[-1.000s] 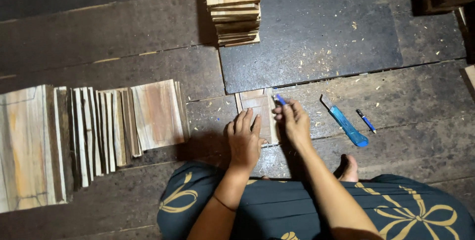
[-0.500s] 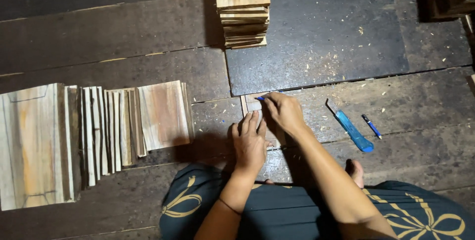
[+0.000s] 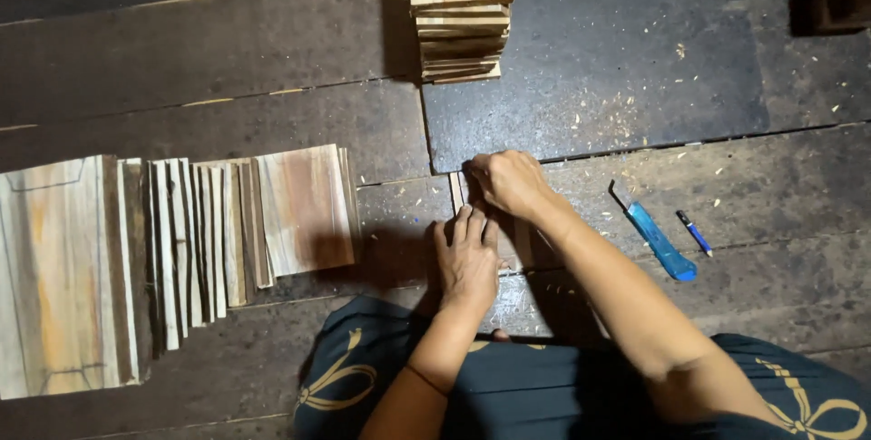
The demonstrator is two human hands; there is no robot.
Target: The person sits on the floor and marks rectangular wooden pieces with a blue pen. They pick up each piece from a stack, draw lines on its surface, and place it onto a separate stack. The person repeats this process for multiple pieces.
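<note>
Dim overhead light, dark corners, sharp focus

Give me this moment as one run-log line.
left hand: flat on wood piece | right hand: fisted at its far edge, tool unseen | blue cutter, pen: on floor, right

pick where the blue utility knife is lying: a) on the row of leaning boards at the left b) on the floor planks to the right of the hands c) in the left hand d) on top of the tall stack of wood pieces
b: the blue utility knife lies on the floor planks right of the right hand, beside a small blue pen, untouched by either hand.
</note>
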